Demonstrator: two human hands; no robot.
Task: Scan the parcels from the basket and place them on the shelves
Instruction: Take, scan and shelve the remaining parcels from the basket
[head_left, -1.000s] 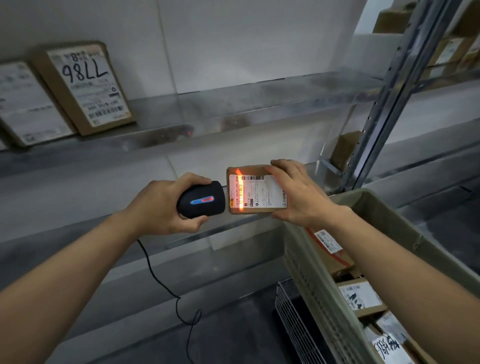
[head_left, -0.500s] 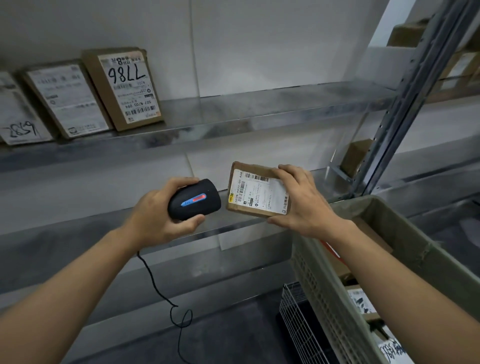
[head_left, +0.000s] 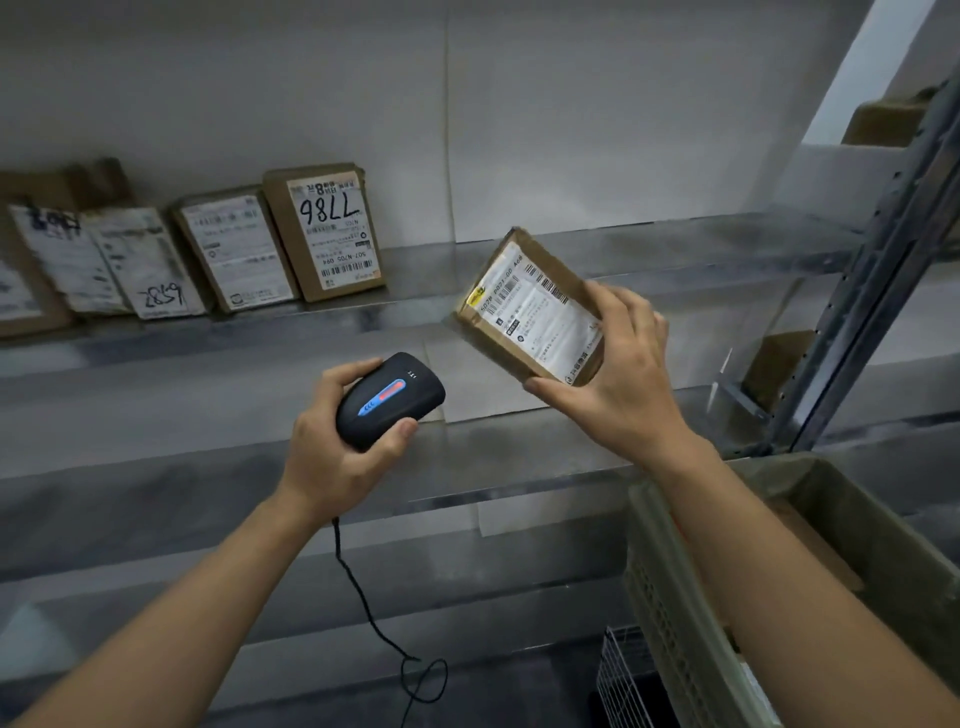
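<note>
My right hand (head_left: 618, 374) grips a small brown cardboard parcel (head_left: 527, 306) with a white label, tilted and raised in front of the upper metal shelf (head_left: 649, 249). My left hand (head_left: 337, 447) holds a black corded barcode scanner (head_left: 389, 400) lower and to the left, apart from the parcel; no scan light shows. The grey-green basket (head_left: 857, 525) stands at the lower right, its contents mostly hidden by my right arm.
Several labelled parcels lean against the wall on the upper shelf at the left, the nearest marked 7786 (head_left: 327, 234). A grey steel upright (head_left: 883, 270) rises at the right. A lower shelf (head_left: 208, 493) runs below. A wire rack (head_left: 623, 670) sits beside the basket.
The scan light on the label has gone out. My right hand has lifted the parcel up and right toward the upper shelf and tilted it. The scanner stays low.
</note>
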